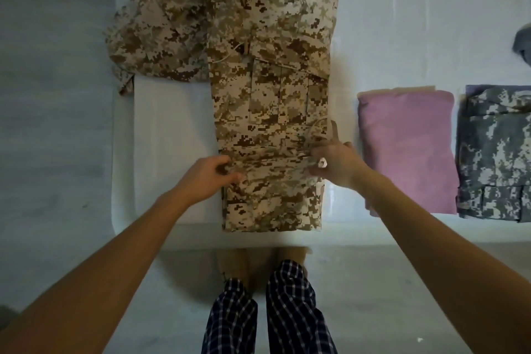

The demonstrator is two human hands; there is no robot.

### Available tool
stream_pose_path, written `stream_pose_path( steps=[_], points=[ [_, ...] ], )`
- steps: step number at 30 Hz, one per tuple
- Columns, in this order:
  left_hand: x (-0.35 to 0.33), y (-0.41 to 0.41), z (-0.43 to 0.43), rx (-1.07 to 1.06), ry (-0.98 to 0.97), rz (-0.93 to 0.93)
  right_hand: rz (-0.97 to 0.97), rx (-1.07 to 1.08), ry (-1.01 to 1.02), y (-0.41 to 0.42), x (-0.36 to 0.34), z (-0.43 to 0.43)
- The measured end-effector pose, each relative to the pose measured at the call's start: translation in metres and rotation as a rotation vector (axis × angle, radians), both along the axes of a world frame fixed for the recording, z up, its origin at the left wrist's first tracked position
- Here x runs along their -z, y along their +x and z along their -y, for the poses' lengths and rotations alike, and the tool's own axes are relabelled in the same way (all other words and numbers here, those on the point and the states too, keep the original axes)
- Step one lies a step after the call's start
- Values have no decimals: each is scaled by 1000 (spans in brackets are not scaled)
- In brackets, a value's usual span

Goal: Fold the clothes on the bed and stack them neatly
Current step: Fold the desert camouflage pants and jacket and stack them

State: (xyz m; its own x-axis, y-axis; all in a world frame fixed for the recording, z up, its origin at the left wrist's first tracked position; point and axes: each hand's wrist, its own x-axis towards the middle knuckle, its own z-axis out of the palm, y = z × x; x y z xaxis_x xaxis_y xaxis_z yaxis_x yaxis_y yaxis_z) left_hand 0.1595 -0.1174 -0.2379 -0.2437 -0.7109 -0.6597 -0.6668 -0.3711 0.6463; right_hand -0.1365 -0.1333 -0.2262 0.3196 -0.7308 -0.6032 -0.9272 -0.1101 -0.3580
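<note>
Tan desert-camouflage trousers (273, 89) lie lengthwise down the middle of the white bed (172, 123), legs together, hem near the front edge. My left hand (208, 178) pinches the left edge of the lower leg. My right hand (334, 164) grips the right edge at the same height, beside a loose drawstring. A second tan camouflage garment (161, 26) lies crumpled at the upper left, partly under the trousers.
A folded pink cloth (408, 149) and a folded grey camouflage garment (497, 152) lie side by side on the right. A grey item (523, 43) shows at the far right edge. My legs in checked trousers (267, 310) stand at the bed's front edge.
</note>
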Motion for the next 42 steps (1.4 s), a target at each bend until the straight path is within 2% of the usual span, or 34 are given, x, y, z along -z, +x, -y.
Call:
stream_pose_path(
  steps=[3, 6, 8, 10, 13, 16, 21, 26, 29, 33, 37, 39, 42],
  points=[
    [9, -14, 7, -142, -82, -13, 100, 297, -73, 9, 11, -5],
    [19, -28, 0, -351, -106, 3, 303, 722, -125, 23, 15, -27],
    [24, -32, -12, -523, -67, -24, 433, 1005, -66, 26, 13, -46],
    [26, -36, -25, -659, -42, -55, 490, 1137, 29, 27, 13, -73],
    [23, -38, -53, -751, 13, -76, 454, 1201, 57, 25, 9, -114],
    [20, -35, -86, -684, 56, -6, 386, 1210, -11, 25, 7, -144],
    [19, -32, -107, -654, 98, -17, 400, 1198, 86, 35, 9, -151],
    [13, -29, -92, -602, 109, -181, 563, 1071, 37, 39, 6, -118],
    [12, -27, -77, -618, 93, -256, 718, 1057, 109, 39, 4, -97],
    [18, -23, -56, -625, 49, -272, 705, 967, 150, 34, 7, -76],
    [33, -15, -39, -685, 144, -186, 769, 1326, 132, 21, 15, -70],
    [39, -20, -34, -642, 172, -97, 650, 1402, 144, 27, 21, -69],
    [37, -34, -32, -599, -10, 92, 441, 1397, 35, 42, 25, -64]
  ],
)
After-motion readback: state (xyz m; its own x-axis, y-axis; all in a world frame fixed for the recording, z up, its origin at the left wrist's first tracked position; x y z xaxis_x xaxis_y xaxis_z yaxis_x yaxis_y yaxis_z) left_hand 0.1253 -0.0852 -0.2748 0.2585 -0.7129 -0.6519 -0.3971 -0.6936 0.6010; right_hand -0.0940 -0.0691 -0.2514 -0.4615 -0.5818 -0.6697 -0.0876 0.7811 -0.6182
